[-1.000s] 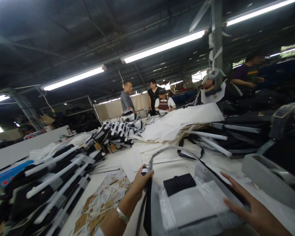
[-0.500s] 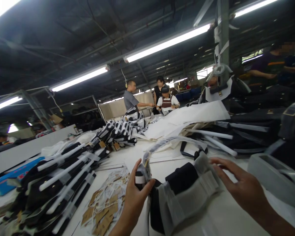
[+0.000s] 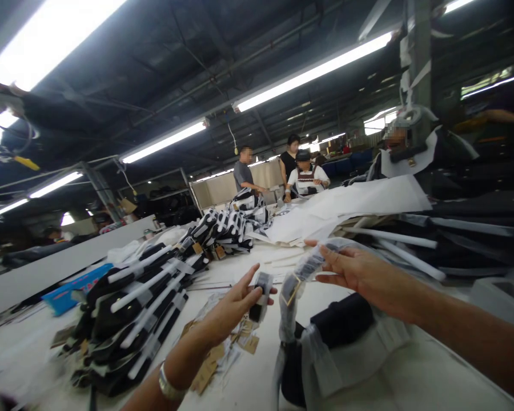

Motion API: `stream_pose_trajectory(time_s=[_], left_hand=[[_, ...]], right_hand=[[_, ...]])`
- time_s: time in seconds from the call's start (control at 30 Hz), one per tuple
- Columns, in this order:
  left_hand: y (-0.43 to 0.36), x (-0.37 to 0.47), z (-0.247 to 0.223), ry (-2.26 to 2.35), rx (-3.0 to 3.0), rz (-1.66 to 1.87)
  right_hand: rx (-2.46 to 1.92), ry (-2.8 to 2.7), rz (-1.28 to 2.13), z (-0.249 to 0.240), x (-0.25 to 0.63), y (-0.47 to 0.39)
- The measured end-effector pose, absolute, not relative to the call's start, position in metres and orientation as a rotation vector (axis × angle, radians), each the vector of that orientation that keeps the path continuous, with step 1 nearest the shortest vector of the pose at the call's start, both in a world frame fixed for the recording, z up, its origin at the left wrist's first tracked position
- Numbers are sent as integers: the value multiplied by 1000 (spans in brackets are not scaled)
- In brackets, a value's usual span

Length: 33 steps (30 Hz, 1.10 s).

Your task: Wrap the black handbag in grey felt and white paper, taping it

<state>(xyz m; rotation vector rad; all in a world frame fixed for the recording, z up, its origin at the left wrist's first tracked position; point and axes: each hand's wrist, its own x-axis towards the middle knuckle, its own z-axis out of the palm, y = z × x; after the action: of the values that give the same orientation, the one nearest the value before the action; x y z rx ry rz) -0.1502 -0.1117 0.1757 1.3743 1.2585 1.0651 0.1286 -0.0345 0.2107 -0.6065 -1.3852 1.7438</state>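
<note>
A black bag (image 3: 342, 322) with pale translucent wrapping around parts of it lies on the white table in front of me. From it rises an arched strap (image 3: 288, 302), covered in clear plastic, with a gold-coloured rectangular buckle. My right hand (image 3: 351, 271) has its fingers closed around the upper part of this strap. Left of the bag, my left hand (image 3: 240, 299) grips a short black piece in clear wrapping (image 3: 260, 299); whether it joins the strap I cannot tell. Under and beside my left hand lie brown paper tags (image 3: 212, 365) with white strings.
At left lie black bags with white tubes (image 3: 141, 291), near a blue packet (image 3: 77, 288). Farther back stand a heap of wrapped black-and-white pieces (image 3: 227, 225) and white sheets (image 3: 346, 205). A grey bin (image 3: 501, 308) is at right. Several people work beyond.
My right hand has gone from the bag's right side up to the strap. My left hand has come away from the bag, gripping the short black piece. The view has turned left.
</note>
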Motion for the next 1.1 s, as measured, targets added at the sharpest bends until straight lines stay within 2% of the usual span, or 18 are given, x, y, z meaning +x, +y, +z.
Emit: stream_pose_trajectory(time_s=[0.17, 0.33, 0.57, 0.9, 1.1], left_hand=[[-63, -149, 205, 1329, 1446, 1091], [-39, -110, 222, 1230, 1495, 1060], [-47, -72, 225, 1069, 1442, 932], [-63, -76, 232, 1038, 1334, 904], [-66, -73, 237, 1018, 1370, 829]], right_hand=[[-607, -1509, 1748, 210, 134, -35], [-556, -1550, 1700, 209, 129, -26], [-597, -1617, 1530, 201, 126, -9], [-858, -1664, 1302, 211, 128, -6], [-838, -1733, 1298, 211, 133, -3]])
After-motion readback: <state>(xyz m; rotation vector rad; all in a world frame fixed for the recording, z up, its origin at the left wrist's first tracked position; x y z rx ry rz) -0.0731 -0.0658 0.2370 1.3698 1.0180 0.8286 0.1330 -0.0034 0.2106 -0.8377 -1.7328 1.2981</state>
